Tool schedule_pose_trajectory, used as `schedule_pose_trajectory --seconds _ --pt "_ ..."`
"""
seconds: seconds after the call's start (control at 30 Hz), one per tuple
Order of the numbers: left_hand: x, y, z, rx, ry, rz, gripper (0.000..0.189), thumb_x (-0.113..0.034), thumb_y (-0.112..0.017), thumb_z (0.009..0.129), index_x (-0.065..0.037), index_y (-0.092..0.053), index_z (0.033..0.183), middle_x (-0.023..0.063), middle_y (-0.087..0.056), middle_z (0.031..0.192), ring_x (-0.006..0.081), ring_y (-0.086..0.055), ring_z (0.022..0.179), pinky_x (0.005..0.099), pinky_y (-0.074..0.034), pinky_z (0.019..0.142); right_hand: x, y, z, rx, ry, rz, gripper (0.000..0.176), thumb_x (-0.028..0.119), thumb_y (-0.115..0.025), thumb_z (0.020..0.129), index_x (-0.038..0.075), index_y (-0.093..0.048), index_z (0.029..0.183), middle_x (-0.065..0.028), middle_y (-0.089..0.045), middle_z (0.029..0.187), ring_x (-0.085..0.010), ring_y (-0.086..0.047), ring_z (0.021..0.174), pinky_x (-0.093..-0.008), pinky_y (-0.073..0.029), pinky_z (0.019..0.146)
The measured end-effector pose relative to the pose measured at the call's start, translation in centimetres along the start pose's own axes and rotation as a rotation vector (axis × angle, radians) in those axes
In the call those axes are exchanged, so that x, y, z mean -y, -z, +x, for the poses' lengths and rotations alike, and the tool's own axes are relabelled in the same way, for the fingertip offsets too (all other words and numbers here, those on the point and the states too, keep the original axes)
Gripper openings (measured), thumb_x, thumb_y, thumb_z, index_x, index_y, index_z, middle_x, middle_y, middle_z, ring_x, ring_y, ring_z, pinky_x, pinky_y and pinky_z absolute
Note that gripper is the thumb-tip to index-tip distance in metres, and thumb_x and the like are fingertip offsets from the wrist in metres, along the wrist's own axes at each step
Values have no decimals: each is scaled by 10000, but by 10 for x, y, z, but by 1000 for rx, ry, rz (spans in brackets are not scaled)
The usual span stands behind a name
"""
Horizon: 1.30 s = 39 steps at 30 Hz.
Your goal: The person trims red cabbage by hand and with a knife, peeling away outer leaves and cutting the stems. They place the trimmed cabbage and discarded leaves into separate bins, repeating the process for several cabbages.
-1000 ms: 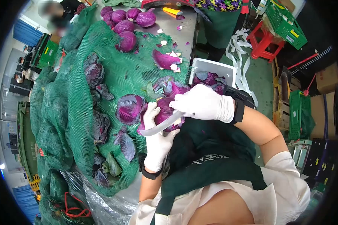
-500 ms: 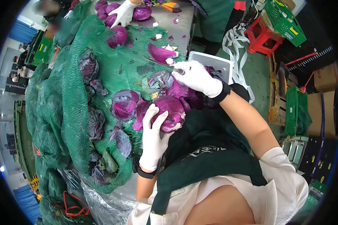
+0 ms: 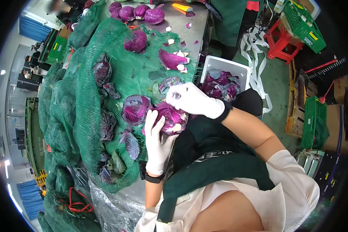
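My left hand (image 3: 157, 149), in a white glove, steadies a purple cabbage (image 3: 170, 118) from its near left side, fingers curled over it. Right above the cabbage is my gloved right hand (image 3: 197, 101), closed round the knife; a bit of dark handle shows, but the blade is hidden. A cut or leafy purple cabbage piece (image 3: 136, 109) lies just left of the held cabbage, on green netting (image 3: 116, 73). Loose outer leaves (image 3: 130, 145) are nearer to me, and another purple leaf (image 3: 173, 60) with white scraps lies farther up.
A white bin (image 3: 243, 73) of purple leaves stands right of the table. A whole cabbage (image 3: 135, 41) sits on the netting; several more (image 3: 154, 15) and a yellow-handled tool (image 3: 181, 7) are at the far end. Netted sacks (image 3: 65, 108) line the left. Another person (image 3: 230, 23) stands beyond.
My right hand has come down to the cabbage, and the knife blade has gone from sight. Another person's gloved hand has left the far cabbages. The view has shifted.
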State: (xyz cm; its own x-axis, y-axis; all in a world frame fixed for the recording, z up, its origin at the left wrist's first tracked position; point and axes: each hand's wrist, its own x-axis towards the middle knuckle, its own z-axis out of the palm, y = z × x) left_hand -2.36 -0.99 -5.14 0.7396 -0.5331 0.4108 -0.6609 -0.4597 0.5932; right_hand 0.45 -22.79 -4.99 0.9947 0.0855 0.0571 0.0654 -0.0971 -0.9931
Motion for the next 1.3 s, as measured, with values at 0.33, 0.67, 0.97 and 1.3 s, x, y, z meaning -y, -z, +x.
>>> schedule_pose_trajectory --seconds 0.33,0.67,0.97,1.3 --pt "-18 -1 3 -29 189 -39 832 42 -871 600 -33 -486 1334 169 -486 1428 347 -500 1318 427 -399 1130 -6 30 -28 209 -150 -291 665 435 -802 824 80 -587 1343 -50 -657 773 -132 -644 726 -300 -521 717" --pt "-42 -17 18 120 204 191 866 -23 -900 573 -126 -561 1363 162 -379 1363 366 -470 1263 428 -443 1079 -7 26 -42 122 -66 -343 758 521 -774 774 99 -576 1372 -145 -713 864 -284 -714 828 -368 -544 766" --pt "-50 -21 25 120 163 305 893 -84 -915 561 -139 -581 1386 195 -426 1318 381 -462 1238 453 -421 1065 -14 15 -50 -105 55 -326 193 196 -680 872 70 -611 1000 -140 -646 705 -321 -680 653 -389 -525 595" --pt "-24 -13 18 46 117 135 904 -88 -900 587 -108 -498 1397 182 -408 1325 370 -459 1252 459 -420 1077 1 26 -44 164 -26 -400 717 486 -748 834 55 -567 1377 -130 -680 814 -212 -684 732 -346 -524 671"
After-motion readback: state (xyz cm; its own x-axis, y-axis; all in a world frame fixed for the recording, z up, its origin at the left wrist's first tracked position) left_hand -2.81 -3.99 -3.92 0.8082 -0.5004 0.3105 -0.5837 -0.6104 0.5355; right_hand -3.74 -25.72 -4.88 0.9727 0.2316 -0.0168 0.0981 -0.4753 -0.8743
